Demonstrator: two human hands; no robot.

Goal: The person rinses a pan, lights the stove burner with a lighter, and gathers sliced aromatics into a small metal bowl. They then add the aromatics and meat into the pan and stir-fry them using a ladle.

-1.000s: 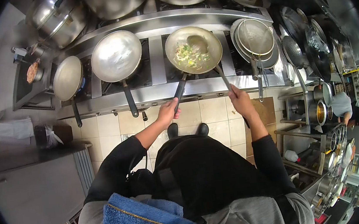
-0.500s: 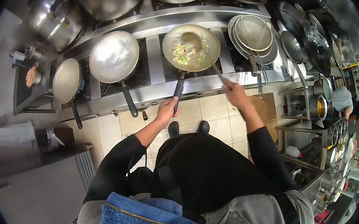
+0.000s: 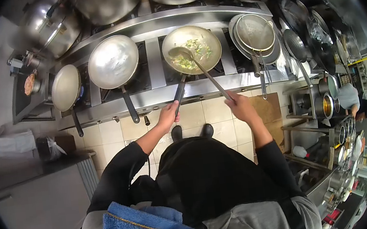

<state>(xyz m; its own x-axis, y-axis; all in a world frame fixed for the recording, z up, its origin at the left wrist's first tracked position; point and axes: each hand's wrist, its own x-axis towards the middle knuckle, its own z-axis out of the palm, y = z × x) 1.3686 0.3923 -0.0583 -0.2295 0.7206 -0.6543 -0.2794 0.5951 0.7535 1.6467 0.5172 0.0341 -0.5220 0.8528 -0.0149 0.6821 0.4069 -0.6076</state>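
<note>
My left hand (image 3: 169, 115) is closed round the black handle of a frying pan (image 3: 211, 38) on the stove. Chopped green and pale food (image 3: 198, 48) lies in that pan. A long-handled metal ladle (image 3: 206, 72) is gripped near its end by my right hand (image 3: 241, 107). Its bowl rests among the food at the pan's left side. Left of this pan stand a shiny frying pan (image 3: 113, 61) and a smaller pan (image 3: 65, 87) with a blue flame at its edge.
Large pots (image 3: 107, 4) stand along the back. Strainers and stacked pans (image 3: 255, 33) sit to the right, beside hanging skimmers (image 3: 295, 45). A shelf rack (image 3: 310, 130) holds pots at far right, near another person (image 3: 348, 98). A steel counter (image 3: 46, 209) is at lower left.
The ladle's bowl has swung from the pan's upper middle to its left side. Food has spread toward the pan's upper right. My left hand still grips the pan handle.
</note>
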